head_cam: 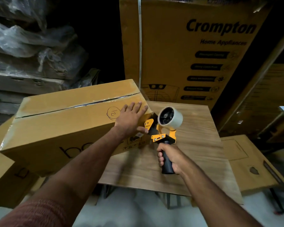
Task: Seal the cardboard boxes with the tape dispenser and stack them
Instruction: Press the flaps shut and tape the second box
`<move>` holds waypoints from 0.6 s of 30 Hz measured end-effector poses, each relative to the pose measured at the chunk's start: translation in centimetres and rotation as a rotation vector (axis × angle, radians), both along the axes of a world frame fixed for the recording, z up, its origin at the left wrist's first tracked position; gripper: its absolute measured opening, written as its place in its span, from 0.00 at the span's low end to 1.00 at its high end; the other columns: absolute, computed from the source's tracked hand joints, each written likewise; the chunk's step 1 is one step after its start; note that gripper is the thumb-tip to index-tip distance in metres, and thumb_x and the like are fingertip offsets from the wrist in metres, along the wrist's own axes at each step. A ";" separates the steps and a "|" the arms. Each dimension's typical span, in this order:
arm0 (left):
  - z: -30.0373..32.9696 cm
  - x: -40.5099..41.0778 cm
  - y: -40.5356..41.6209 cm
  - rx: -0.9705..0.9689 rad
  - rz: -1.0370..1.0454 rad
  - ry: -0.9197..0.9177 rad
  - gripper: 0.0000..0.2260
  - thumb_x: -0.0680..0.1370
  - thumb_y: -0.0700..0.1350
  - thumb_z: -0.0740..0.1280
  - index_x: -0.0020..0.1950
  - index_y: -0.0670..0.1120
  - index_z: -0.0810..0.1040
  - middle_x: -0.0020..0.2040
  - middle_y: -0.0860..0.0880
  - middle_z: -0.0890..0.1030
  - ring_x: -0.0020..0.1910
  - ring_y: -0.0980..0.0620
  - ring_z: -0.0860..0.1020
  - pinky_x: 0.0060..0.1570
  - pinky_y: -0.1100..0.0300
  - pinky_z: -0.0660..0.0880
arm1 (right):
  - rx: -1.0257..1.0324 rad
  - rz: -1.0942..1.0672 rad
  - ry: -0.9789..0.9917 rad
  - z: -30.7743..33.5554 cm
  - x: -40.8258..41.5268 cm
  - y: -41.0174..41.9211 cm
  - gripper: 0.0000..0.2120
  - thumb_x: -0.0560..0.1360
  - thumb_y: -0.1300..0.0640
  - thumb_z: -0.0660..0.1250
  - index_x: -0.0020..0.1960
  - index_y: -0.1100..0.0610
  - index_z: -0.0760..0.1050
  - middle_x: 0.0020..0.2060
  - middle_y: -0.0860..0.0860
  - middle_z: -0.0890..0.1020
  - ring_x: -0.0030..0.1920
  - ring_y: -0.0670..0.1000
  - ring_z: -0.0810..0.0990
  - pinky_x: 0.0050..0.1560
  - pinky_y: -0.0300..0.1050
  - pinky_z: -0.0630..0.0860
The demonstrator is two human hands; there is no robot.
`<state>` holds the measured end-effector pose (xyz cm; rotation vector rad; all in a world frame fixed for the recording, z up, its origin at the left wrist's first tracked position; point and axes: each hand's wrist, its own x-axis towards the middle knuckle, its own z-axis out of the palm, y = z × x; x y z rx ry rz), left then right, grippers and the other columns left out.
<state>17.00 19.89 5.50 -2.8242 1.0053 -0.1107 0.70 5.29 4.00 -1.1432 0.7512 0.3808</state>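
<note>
A long cardboard box lies tilted, its right end on the wooden table and its left part over another cardboard box below. Clear tape runs along its top seam. My left hand rests flat on the box's right top corner, fingers spread, thumb hooked over the end. My right hand grips the black handle of a yellow tape dispenser with a roll of clear tape. The dispenser's front sits at the box's right end, next to my left thumb.
A tall printed carton stands upright behind the table. A flat cardboard box lies to the right of the table. Plastic-wrapped goods are piled on shelves at the back left. Pale floor shows under the table.
</note>
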 end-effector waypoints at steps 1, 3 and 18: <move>0.0 -0.1 0.0 -0.001 0.008 -0.012 0.50 0.69 0.76 0.60 0.81 0.53 0.41 0.82 0.46 0.46 0.80 0.41 0.48 0.77 0.41 0.49 | -0.015 0.002 -0.001 -0.2 0.2 0.0 0.13 0.75 0.64 0.60 0.32 0.56 0.66 0.24 0.51 0.68 0.20 0.47 0.64 0.22 0.35 0.62; 0.0 -0.2 0.2 -0.021 0.016 -0.021 0.50 0.69 0.76 0.60 0.81 0.54 0.41 0.82 0.46 0.47 0.80 0.42 0.49 0.77 0.43 0.49 | -0.052 0.010 -0.007 -0.3 0.1 0.1 0.13 0.75 0.64 0.60 0.32 0.56 0.67 0.24 0.51 0.68 0.21 0.47 0.64 0.22 0.35 0.62; -7.9 -11.0 -6.8 0.097 -0.384 0.014 0.34 0.79 0.55 0.64 0.80 0.44 0.57 0.80 0.37 0.54 0.79 0.37 0.52 0.75 0.40 0.43 | -0.554 -0.158 -0.023 -10.5 -3.3 -8.2 0.17 0.73 0.67 0.68 0.61 0.60 0.71 0.54 0.58 0.78 0.52 0.57 0.78 0.48 0.47 0.76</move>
